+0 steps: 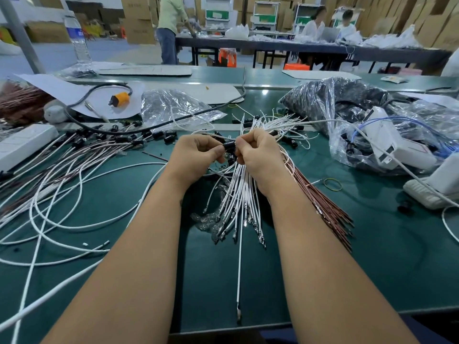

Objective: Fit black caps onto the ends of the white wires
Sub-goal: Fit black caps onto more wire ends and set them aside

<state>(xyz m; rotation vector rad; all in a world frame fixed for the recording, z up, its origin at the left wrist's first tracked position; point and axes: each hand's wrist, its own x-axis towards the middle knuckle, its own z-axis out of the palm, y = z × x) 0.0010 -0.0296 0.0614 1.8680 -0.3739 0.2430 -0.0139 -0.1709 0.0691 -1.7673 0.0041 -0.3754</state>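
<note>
While both forearms reach over the green counter (pixel 372 256), the left hand (pixel 198 155) and right hand (pixel 258 155) meet fingertip to fingertip, together pinching one black cap (pixel 229 146). A bundle of white wires (pixel 238 194) fans out beneath the right hand and lies on the counter. Capped wires (pixel 104 145) lie to the left; a clear bag of black parts (pixel 323 100) sits to the right.

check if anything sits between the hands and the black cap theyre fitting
Nothing visible does. The left hand and right hand both pinch the black cap directly, above the white wires.
</note>
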